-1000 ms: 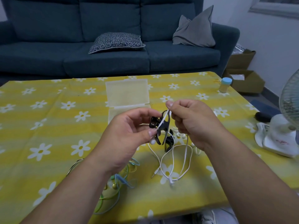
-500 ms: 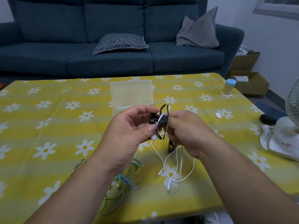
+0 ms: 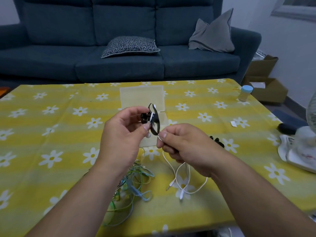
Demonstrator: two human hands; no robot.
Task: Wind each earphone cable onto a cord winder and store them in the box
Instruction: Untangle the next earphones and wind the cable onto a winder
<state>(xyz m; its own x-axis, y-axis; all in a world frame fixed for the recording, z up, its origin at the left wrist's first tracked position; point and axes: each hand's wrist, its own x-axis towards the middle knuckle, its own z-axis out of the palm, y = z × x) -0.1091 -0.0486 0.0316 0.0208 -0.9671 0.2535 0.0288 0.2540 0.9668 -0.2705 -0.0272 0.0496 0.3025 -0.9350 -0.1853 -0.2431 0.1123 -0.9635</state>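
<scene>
— While the cord winder point(image 3: 154, 121) is pinched by the left hand point(image 3: 124, 134) near the box point(image 3: 142, 98), how is the cable point(image 3: 168, 164) judged?
— Light, limp, probably slippery; pinched just below by the right hand point(image 3: 186, 147), best held there.

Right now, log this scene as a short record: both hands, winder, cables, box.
left hand: holds black cord winder above the tablecloth
right hand: pinches white cable just below the winder
white cable: partly wound; rest hangs to the tablecloth
green and blue cables: tangled heap on tablecloth, unwound
box: open, beyond the hands
spare winder: black, lying right of right hand
</scene>
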